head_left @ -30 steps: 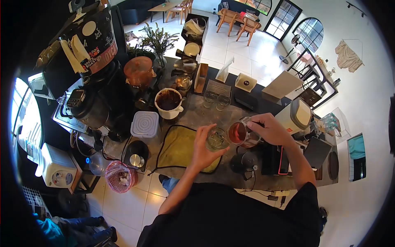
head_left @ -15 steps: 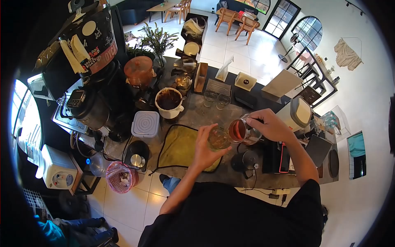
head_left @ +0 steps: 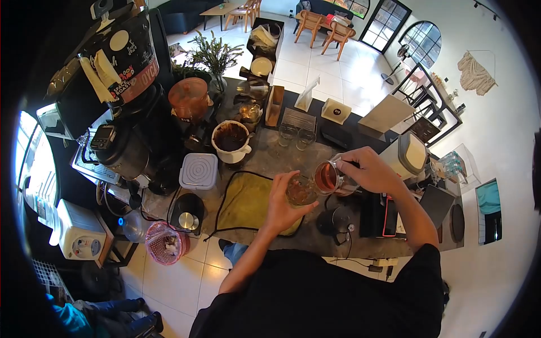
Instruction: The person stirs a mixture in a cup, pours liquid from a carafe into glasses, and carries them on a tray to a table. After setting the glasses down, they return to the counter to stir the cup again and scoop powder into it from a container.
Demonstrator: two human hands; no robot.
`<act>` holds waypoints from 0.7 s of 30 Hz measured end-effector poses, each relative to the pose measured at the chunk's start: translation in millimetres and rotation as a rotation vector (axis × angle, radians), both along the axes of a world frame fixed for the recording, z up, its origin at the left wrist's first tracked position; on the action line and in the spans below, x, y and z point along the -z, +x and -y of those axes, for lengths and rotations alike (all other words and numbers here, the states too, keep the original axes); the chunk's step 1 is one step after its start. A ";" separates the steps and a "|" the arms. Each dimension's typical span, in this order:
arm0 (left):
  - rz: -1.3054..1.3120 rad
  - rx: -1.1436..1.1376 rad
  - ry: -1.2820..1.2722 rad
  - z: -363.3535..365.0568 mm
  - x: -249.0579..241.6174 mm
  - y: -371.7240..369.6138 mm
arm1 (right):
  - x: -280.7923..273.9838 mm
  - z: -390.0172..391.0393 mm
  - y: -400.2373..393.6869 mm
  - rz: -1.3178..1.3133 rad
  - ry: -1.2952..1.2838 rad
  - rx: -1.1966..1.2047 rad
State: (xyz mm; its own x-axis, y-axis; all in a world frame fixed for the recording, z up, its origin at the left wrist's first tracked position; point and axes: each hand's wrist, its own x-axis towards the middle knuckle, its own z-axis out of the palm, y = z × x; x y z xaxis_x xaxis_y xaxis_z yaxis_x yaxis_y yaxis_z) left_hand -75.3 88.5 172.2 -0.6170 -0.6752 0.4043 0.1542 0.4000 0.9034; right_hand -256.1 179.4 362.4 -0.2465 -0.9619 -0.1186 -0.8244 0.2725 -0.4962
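Observation:
Over the counter's front part, my left hand [head_left: 278, 201] is wrapped round a clear glass [head_left: 300, 190], which is tilted and has a reddish-brown tint inside. My right hand [head_left: 369, 170] grips a glass server [head_left: 328, 177] holding reddish-brown liquid. The server is tipped toward the glass, its rim close to the glass's mouth. Beneath my left hand lies a yellow-green cloth [head_left: 242, 200] with a black edge. Two empty-looking glasses [head_left: 305, 138] stand behind my hands, and a white dripper [head_left: 230, 141] with dark coffee grounds is to their left.
A black kettle [head_left: 333, 221] stands close below the server. Left of the cloth are a lidded container [head_left: 199, 170] and a black grinder-like device [head_left: 188, 213]. A pink basket [head_left: 167, 242] is on the floor. Another person's legs [head_left: 127, 315] show at lower left.
The server has tilted slightly more toward the glass. The inside of the glass now looks redder than before. Both hands have kept nearly the same place.

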 end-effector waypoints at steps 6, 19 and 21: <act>-0.020 0.003 0.000 0.8 1.1 -1.1 | -1.9 1.8 1.9 -0.051 -0.026 -0.009; 0.011 0.011 0.038 2.2 -3.1 -1.4 | -3.3 4.2 0.0 -0.071 -0.042 -0.040; 0.003 0.008 0.032 2.5 -0.2 -3.6 | -5.3 4.7 1.7 -0.047 -0.019 -0.015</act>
